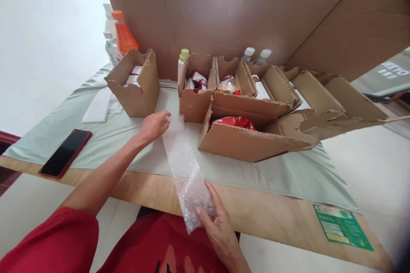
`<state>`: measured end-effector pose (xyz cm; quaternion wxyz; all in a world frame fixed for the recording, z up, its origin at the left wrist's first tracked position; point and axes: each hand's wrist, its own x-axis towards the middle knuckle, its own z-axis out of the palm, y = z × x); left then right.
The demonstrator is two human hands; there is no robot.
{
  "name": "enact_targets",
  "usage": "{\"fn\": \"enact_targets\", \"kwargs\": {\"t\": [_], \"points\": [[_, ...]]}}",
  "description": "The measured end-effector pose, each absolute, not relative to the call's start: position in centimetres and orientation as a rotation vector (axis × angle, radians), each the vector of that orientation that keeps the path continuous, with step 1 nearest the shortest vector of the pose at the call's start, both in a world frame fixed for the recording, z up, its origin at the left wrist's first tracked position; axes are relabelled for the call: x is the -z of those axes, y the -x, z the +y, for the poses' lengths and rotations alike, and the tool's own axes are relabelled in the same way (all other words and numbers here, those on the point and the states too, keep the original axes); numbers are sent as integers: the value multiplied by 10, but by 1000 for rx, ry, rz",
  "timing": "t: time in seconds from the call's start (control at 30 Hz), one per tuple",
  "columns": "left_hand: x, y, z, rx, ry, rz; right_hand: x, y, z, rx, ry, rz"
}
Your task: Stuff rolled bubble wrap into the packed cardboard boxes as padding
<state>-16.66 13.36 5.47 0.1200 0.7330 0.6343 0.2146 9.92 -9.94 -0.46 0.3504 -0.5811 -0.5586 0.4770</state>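
1. Red shirt lies nearest the camera, with the left sleeve at the lower left.
2. Brown cardboard panel stands upright behind everything on the table.
3. Wooden table carries a pale green cloth, its near edge left bare.
4. Row of open cardboard boxes runs from the middle toward the right, with packets and white items inside.
5. Front box, just before that row, holds a red packet.
6. Left box stands apart, purple-and-white cartons within.
7. Strip of bubble wrap slants from the cloth, between left box and front box, over the table edge toward the shirt.
8. Right hand grasps its near end, thumb on top, fingers beneath.
9. Left hand has curled fingers at its far left corner; whether they pinch it, I cannot tell.
10. Phone, red-edged, lies at the table's left.
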Motion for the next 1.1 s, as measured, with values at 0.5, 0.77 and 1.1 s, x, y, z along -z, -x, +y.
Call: {"fn": "enact_targets", "kwargs": {"t": [0.5,0.77,1.1], "points": [[-24,165,-84,-607,-2262,1179,-27,-79,-82,-1812,1162,-821],[-7,135,-36,-762,-1718,1721,-32,-81,-63,-1567,1215,-918],[0,138,-22,-635,-1799,1836,-2,-89,-46,-230,1122,-2187]]}}
